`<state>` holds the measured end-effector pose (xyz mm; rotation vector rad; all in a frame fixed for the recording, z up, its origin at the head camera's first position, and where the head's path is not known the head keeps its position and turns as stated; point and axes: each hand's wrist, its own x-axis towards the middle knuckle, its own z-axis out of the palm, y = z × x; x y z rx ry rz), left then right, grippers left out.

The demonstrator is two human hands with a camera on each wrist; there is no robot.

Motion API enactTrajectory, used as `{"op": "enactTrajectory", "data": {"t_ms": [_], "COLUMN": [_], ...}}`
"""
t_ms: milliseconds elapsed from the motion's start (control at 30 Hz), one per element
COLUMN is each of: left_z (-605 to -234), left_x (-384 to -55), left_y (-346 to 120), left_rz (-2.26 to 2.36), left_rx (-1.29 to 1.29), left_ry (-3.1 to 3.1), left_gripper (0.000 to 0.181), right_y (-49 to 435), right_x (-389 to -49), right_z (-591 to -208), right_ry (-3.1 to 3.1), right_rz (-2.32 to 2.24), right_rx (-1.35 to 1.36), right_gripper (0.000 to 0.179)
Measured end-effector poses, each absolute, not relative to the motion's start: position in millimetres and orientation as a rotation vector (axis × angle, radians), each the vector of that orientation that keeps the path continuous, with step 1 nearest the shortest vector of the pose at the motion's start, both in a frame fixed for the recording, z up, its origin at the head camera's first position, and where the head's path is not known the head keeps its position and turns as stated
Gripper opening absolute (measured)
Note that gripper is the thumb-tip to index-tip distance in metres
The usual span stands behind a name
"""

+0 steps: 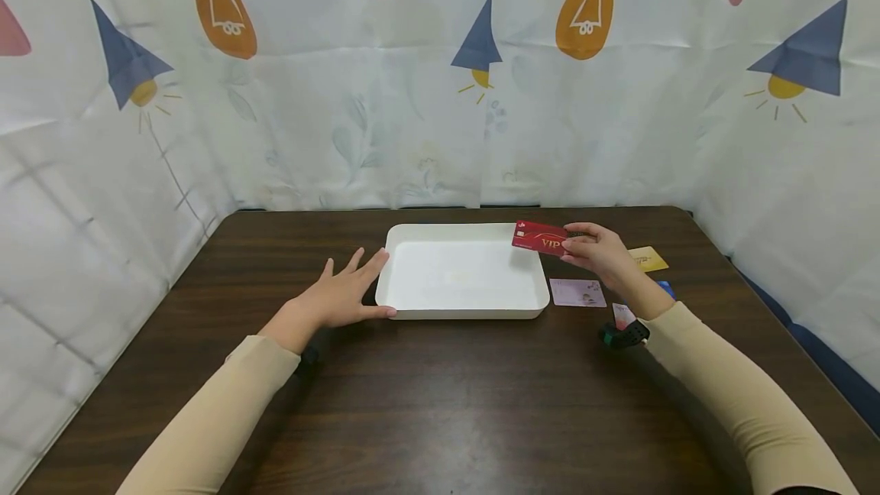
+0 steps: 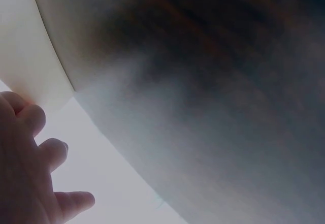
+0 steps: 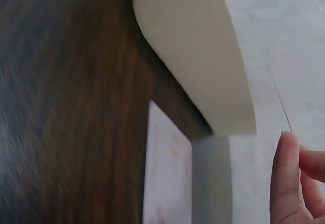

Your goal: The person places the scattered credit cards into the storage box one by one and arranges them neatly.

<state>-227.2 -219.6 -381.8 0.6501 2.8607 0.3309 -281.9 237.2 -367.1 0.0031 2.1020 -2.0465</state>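
A red VIP card [image 1: 538, 237] is pinched between the thumb and fingers of my right hand [image 1: 596, 252], held above the right end of a white tray [image 1: 461, 270]. In the right wrist view the card [image 3: 278, 96] shows only as a thin edge at the fingertips. My left hand [image 1: 348, 290] is spread at the tray's left end, its thumb and fingertips touching the rim. The left wrist view shows that hand [image 2: 30, 158] beside the tray's wall [image 2: 35, 46]. On the table by the tray's right side lies a pale purple card [image 1: 577, 292].
Beyond my right wrist lie a yellow card [image 1: 648, 259] and a partly hidden blue card [image 1: 665, 288]. A white and red card [image 1: 623, 316] shows beside the wrist strap [image 1: 624, 335]. A patterned curtain [image 1: 426, 128] hangs behind the dark wooden table [image 1: 440, 403].
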Motion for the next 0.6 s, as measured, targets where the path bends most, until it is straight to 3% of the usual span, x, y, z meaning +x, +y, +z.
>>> {"op": "enactTrajectory", "data": {"t_ms": [600], "left_z": [-381], "left_x": [-226], "left_y": [-219], "left_rz": [0.32], "left_rx": [0.647], "left_ry": [2.86], "left_gripper": [0.111], "right_y": [183], "right_x": [-282], "right_z": [-370], "right_ry": [2.129], "right_rz": [-1.906], "right_rx": [0.022], "right_gripper": [0.05]}}
